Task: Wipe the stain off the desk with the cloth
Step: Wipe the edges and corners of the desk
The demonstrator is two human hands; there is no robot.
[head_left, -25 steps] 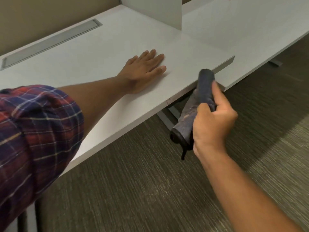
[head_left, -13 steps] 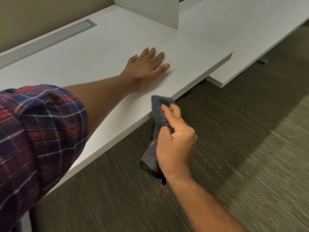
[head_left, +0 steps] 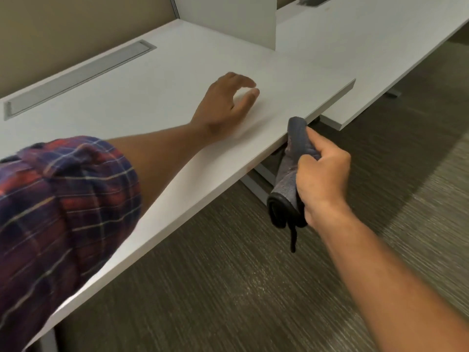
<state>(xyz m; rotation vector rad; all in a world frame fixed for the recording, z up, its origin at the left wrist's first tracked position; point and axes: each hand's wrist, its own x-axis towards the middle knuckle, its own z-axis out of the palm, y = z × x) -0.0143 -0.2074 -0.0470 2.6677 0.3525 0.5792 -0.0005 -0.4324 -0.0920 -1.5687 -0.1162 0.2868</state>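
Observation:
A folded grey-blue cloth is gripped in my right hand. Its top end presses against the front edge of the white desk, and its dark hemmed end hangs below my fist. A small reddish stain shows on the desk's front edge, just left of the cloth. My left hand is on the desktop behind that edge, its heel down and fingers arched up and apart, holding nothing.
A grey cable tray lid is set into the desk at the back left. A white divider panel stands at the back. A second white desk adjoins on the right. Grey carpet covers the floor below.
My right hand slid the cloth left along the desk's front edge, then back to the right. My left hand went from lying flat to arching its fingers up off the desktop.

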